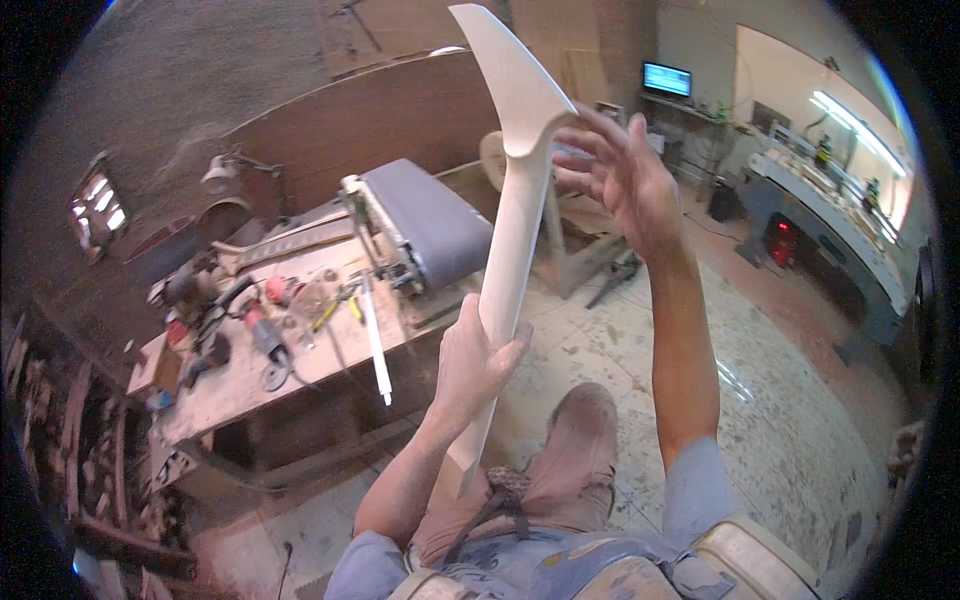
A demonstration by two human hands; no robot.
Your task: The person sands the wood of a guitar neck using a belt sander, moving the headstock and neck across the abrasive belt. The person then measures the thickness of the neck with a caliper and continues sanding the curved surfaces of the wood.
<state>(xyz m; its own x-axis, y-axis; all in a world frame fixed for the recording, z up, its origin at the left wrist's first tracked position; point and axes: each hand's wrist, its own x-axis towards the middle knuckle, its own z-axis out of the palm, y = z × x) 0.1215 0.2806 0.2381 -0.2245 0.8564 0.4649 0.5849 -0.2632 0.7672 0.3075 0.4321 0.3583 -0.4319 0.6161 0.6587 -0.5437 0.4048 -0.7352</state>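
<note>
A pale, smooth wooden guitar neck [520, 205] stands tilted in front of me, its flared, pointed headstock uppermost. My left hand [475, 355] wraps round the lower shaft, while the squared lower end reaches down over my lap. Beside the headstock, my right hand [635, 190] is raised with its fingers spread and slightly blurred. The fingertips come close to the headstock's right edge; whether they touch it I cannot tell. Left of the neck is a belt sander with a wide grey belt [425, 220].
A wooden workbench [235, 395] at left bears a red angle grinder [262, 335], yellow-handled pliers [325, 315], a long white strip [375, 340] and a slotted wooden piece [295, 243]. A lamp [220, 175] stands behind. A monitor [667, 80] and a machine bed [840, 225] are at right.
</note>
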